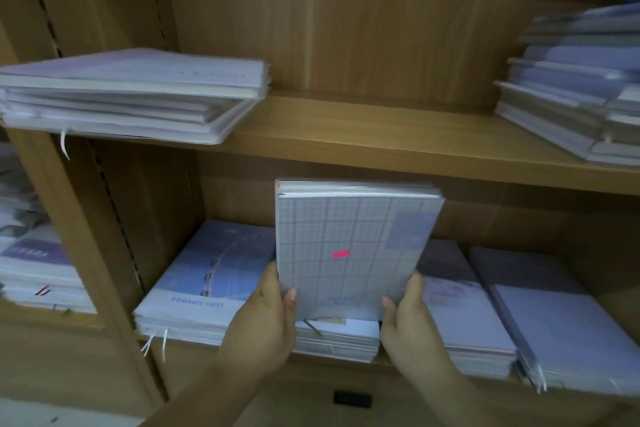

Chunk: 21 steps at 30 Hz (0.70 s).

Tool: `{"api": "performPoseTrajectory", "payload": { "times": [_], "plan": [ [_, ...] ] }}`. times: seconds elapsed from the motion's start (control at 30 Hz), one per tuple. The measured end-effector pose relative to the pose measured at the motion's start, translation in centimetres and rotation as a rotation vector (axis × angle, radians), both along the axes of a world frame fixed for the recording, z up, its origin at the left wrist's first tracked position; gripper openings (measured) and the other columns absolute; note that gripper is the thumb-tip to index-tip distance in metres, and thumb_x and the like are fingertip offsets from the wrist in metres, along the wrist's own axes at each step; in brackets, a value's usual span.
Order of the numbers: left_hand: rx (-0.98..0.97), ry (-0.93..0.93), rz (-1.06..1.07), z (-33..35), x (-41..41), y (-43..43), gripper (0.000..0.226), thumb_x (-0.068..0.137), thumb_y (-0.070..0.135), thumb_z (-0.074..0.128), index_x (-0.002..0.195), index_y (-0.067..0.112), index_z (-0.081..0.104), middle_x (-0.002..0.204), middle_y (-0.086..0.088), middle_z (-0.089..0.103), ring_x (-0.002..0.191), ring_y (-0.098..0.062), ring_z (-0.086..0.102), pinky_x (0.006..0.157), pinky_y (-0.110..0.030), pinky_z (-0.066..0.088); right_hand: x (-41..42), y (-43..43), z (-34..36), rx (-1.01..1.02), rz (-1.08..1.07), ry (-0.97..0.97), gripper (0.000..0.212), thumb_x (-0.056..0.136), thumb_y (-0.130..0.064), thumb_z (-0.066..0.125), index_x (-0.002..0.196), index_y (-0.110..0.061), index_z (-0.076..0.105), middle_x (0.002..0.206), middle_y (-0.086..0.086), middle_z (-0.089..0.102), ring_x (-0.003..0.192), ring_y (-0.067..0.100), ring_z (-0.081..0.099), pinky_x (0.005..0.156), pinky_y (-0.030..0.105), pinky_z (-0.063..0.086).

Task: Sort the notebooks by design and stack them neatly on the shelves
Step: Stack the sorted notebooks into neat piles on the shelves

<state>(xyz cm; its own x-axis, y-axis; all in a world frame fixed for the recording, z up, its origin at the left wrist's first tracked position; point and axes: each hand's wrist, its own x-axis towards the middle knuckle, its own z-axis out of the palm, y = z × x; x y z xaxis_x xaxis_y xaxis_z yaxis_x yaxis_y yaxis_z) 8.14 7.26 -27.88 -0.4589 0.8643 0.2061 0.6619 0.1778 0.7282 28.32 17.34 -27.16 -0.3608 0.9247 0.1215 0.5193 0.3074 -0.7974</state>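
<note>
Head view: left hand [266, 319] and right hand [408, 312] clamp the grid-covered notebooks [353, 246] upright by their lower corners, directly above the middle stack [339, 340].

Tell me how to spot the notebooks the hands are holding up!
Find the wooden shelf unit and look at its lower shelf, where flat piles lie side by side. In front of the middle pile, the left hand and right hand hold the checked notebooks upright. Only these stand up, with a grid cover and pink sticker.

A small black rectangular object [352, 399] (blurred) sits on the wooden panel below
</note>
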Motion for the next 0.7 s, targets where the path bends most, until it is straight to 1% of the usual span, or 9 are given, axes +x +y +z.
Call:
{"api": "performPoseTrajectory", "payload": {
  "times": [0.1,0.23,0.33,0.4,0.47,0.5,0.6,0.63,0.7],
  "plan": [
    [-0.110,0.027,0.028,-0.9,-0.1,0.2,0.041,0.106,0.042,0.038,0.145,0.033,0.027,0.132,0.008,0.056,0.106,-0.013,0.055,0.090,-0.037,0.052,0.3,0.4,-0.4,-0.031,0.021,-0.038,0.059,0.105,-0.017,0.047,0.154,-0.020,0.014,0.122,-0.008,0.051,0.089,0.004,0.051,0.082,0.029,0.047],
    [-0.132,0.037,0.012,-1.4,-0.5,0.5,0.040,0.106,0.036,0.041,0.143,0.027,0.030,0.130,0.005,0.057,0.098,-0.011,0.052,0.082,-0.029,0.047,0.2,1.0,-0.6,-0.017,0.041,-0.026,0.054,0.104,-0.017,0.048,0.150,-0.019,0.019,0.123,-0.006,0.052,0.090,0.004,0.052,0.083,0.028,0.047],
    [-0.110,0.086,-0.009,-1.1,-0.9,0.3,0.034,0.106,0.033,0.043,0.137,0.022,0.035,0.123,0.001,0.060,0.095,-0.014,0.056,0.078,-0.032,0.049,0.3,0.9,-0.5,0.011,0.048,0.025,0.053,0.104,-0.014,0.048,0.149,-0.024,0.021,0.125,-0.011,0.050,0.100,0.006,0.053,0.086,0.025,0.045],
    [-0.063,0.125,-0.027,-0.6,-1.2,-0.1,0.034,0.105,0.032,0.045,0.136,0.020,0.039,0.121,-0.001,0.061,0.100,-0.017,0.059,0.082,-0.037,0.052,0.5,0.9,-0.3,0.033,0.052,0.056,0.053,0.104,-0.013,0.049,0.147,-0.028,0.023,0.125,-0.018,0.048,0.106,0.000,0.051,0.089,0.018,0.043],
    [-0.008,0.159,-0.059,0.1,-1.2,-0.7,0.038,0.104,0.032,0.046,0.140,0.021,0.039,0.122,0.002,0.061,0.103,-0.015,0.059,0.083,-0.034,0.052,1.0,0.9,0.0,0.044,0.068,0.063,0.050,0.103,-0.013,0.050,0.141,-0.034,0.025,0.122,-0.027,0.047,0.103,-0.009,0.051,0.084,0.009,0.041],
    [0.002,0.174,-0.073,0.4,-1.2,-1.2,0.038,0.104,0.033,0.046,0.140,0.022,0.039,0.121,0.004,0.061,0.101,-0.013,0.058,0.081,-0.030,0.051,1.3,0.8,0.2,0.043,0.083,0.054,0.048,0.103,-0.015,0.051,0.138,-0.036,0.026,0.120,-0.029,0.047,0.103,-0.012,0.051,0.082,0.008,0.042],
    [-0.026,0.203,-0.104,0.9,-1.0,-2.9,0.030,0.104,0.037,0.045,0.133,0.030,0.040,0.109,0.012,0.059,0.087,-0.006,0.055,0.067,-0.019,0.041,2.2,-0.1,0.5,-0.006,0.154,-0.014,0.042,0.104,-0.021,0.051,0.132,-0.041,0.027,0.118,-0.032,0.048,0.102,-0.004,0.055,0.083,0.017,0.047],
    [-0.038,0.207,-0.115,0.9,-1.0,-3.6,0.028,0.104,0.039,0.045,0.131,0.032,0.040,0.107,0.014,0.059,0.084,-0.005,0.054,0.066,-0.018,0.039,2.5,-0.5,0.5,-0.019,0.171,-0.033,0.041,0.104,-0.021,0.052,0.131,-0.042,0.028,0.116,-0.034,0.048,0.102,-0.002,0.056,0.081,0.017,0.048],
    [-0.047,0.171,-0.138,0.8,-1.1,-4.8,0.027,0.103,0.042,0.044,0.130,0.036,0.042,0.110,0.017,0.061,0.089,-0.006,0.058,0.071,-0.022,0.045,3.0,-1.4,0.6,-0.018,0.194,-0.046,0.040,0.103,-0.022,0.053,0.131,-0.042,0.031,0.116,-0.035,0.049,0.107,-0.005,0.055,0.079,0.011,0.046]
  ]
}}
